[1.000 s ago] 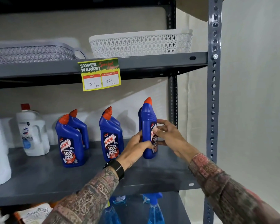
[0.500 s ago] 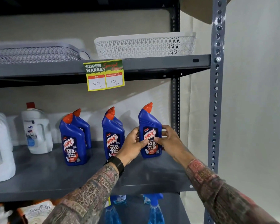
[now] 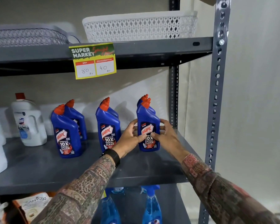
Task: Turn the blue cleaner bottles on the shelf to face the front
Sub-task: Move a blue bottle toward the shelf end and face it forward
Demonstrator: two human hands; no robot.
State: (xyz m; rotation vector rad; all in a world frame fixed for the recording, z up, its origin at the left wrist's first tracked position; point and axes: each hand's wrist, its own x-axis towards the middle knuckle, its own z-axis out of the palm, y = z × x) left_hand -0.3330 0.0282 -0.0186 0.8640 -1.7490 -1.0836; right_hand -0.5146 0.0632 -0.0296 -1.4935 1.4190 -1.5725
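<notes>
Blue cleaner bottles with orange caps stand in three pairs on the grey middle shelf (image 3: pixel 39 172). The right front bottle (image 3: pixel 148 120) stands upright with its label facing me. My left hand (image 3: pixel 130 137) grips its left side and my right hand (image 3: pixel 167 136) grips its right side, thumbs on the label. A second bottle (image 3: pixel 143 98) stands right behind it, mostly hidden. The middle front bottle (image 3: pixel 107 125) and the left front bottle (image 3: pixel 65 131) also show their labels. Behind the left one, another bottle (image 3: pixel 77 117) stands partly hidden.
White jugs (image 3: pixel 29 122) stand at the left of the shelf. A white basket (image 3: pixel 139 26) and a grey basket (image 3: pixel 26 36) sit on the shelf above, with a price tag (image 3: pixel 94 60) hanging from its edge. The metal upright (image 3: pixel 217 94) is at right. Spray bottles (image 3: pixel 151 207) stand below.
The right front bottle was turned from side-on until its label faces me, and it now stands on the shelf in front of its partner. Both hands stayed on it.
</notes>
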